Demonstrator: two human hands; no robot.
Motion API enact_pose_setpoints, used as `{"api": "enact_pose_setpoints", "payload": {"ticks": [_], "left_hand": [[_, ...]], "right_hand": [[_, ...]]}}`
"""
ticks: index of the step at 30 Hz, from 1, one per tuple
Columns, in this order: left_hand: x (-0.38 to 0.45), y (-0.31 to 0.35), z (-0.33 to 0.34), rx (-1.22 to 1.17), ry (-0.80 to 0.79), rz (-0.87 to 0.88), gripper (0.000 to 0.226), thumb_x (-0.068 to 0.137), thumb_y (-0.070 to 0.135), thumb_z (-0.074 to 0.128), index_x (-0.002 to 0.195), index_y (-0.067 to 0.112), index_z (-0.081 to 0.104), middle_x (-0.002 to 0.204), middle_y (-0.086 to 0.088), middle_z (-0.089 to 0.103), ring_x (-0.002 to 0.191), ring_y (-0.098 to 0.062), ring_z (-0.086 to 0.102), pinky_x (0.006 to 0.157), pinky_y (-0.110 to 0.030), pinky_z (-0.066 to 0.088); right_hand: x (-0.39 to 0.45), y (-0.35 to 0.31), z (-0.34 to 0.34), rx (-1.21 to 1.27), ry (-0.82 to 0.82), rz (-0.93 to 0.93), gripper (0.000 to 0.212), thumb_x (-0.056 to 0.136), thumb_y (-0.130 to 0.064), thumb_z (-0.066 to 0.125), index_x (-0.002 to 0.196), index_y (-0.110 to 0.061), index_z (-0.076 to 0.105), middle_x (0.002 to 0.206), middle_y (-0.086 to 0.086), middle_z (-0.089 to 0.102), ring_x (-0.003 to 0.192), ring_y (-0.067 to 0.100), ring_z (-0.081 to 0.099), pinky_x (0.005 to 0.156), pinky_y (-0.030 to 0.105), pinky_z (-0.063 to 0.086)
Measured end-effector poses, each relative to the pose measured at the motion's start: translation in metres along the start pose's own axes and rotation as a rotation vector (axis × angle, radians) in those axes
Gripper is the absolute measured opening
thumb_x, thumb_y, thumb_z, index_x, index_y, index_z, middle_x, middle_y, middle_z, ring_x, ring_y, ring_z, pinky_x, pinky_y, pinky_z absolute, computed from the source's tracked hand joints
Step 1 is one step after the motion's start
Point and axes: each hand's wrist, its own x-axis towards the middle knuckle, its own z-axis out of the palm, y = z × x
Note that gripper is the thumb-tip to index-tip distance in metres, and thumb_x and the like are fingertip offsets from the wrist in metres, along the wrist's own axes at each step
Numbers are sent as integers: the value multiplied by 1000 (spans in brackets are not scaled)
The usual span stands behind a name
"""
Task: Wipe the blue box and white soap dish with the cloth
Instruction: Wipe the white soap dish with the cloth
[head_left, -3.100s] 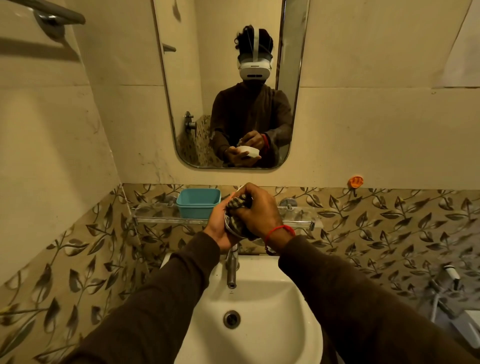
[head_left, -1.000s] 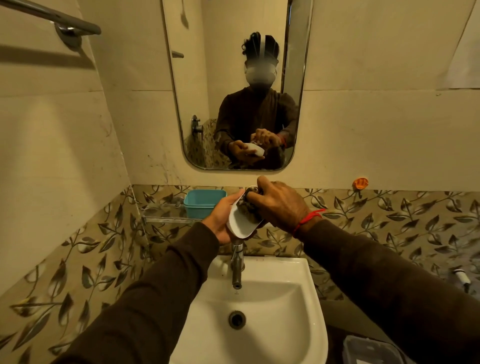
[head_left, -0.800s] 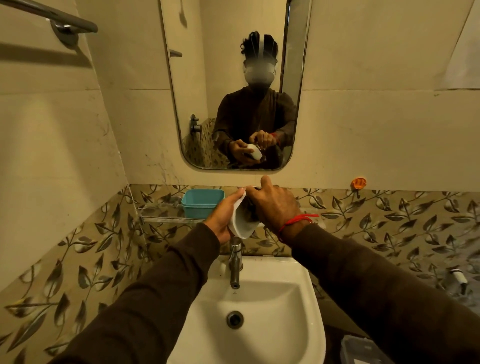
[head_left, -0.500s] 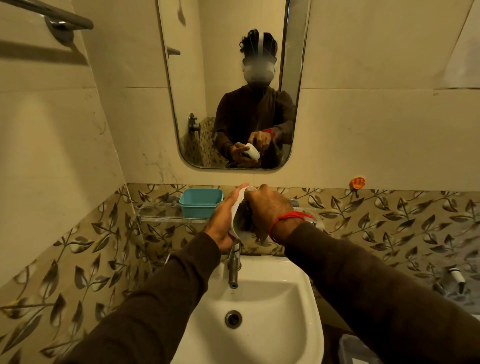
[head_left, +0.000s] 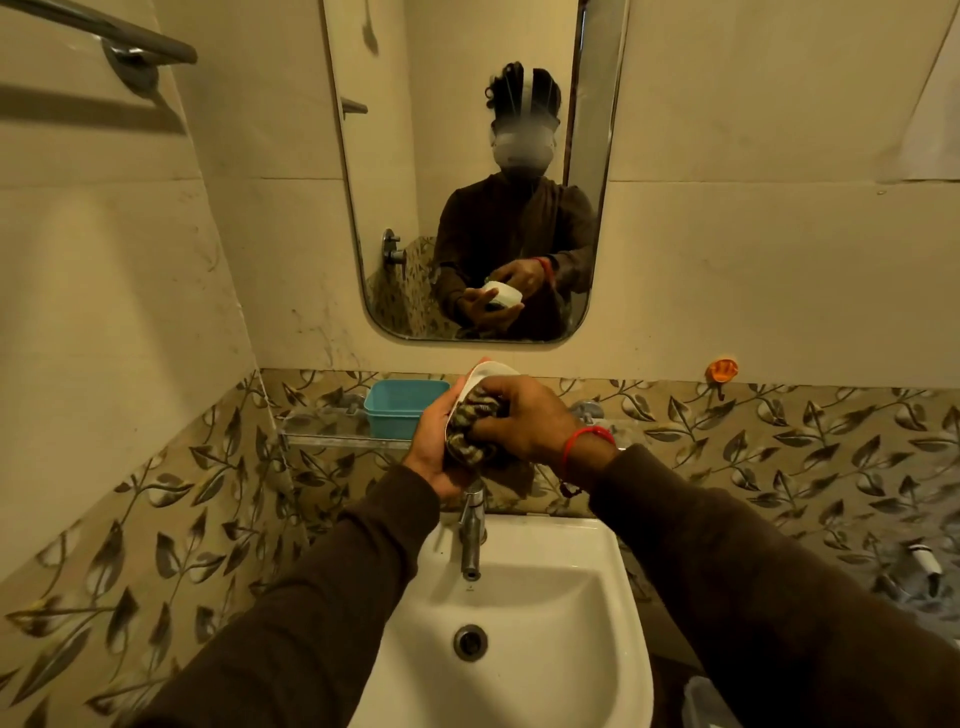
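Observation:
My left hand (head_left: 434, 449) holds the white soap dish (head_left: 488, 371) tilted on edge above the tap, its hollow facing right. My right hand (head_left: 524, 421) presses a bunched, patterned cloth (head_left: 470, 428) into the dish. Only the dish's upper rim shows above my fingers. The blue box (head_left: 402, 408) stands on the glass shelf (head_left: 337, 440) just left of my hands, untouched.
A white basin (head_left: 561, 613) with a chrome tap (head_left: 471, 530) lies right below my hands. A mirror (head_left: 467, 156) hangs on the wall ahead, a towel bar (head_left: 124, 36) at upper left, an orange hook (head_left: 723, 369) at right. A plastic container (head_left: 706, 704) sits at bottom right.
My right hand has shifted the cloth deeper into the dish, from gripping near its rim to covering the hollow. The left hand keeps holding the dish in much the same place.

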Motion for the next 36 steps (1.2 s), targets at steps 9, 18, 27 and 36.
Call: {"api": "enact_pose_setpoints", "payload": {"ticks": [9,18,27,36], "left_hand": [[5,-2,4,-30,51,-61,44,103,45,40,105,14,71,98,-17,72,92,-30,63,81,-43,48],[7,3,3,84,13,29,46,103,48,40,138,23,57,129,-17,66,110,-31,66,84,-43,58],[7,-4,-3,36,111,32,61,97,56,48,135,9,60,130,-25,64,115,-37,64,90,-49,56],[5,-9,2,-57,57,-64,51,103,46,35,106,12,73,101,-19,73,94,-33,63,81,-46,50]], "right_hand": [[14,0,-3,-409,322,-272,26,84,-13,64,109,-15,58,107,11,62,98,30,58,80,42,53],[15,0,-10,-825,218,-154,51,86,-21,68,131,-22,45,116,13,54,99,35,61,78,45,57],[-4,-12,-3,-458,-119,-150,38,81,-20,73,116,-18,60,111,10,64,106,27,60,86,37,54],[9,-7,-15,-400,137,-340,25,80,-15,70,99,-18,56,100,6,62,93,25,60,78,38,54]]}}
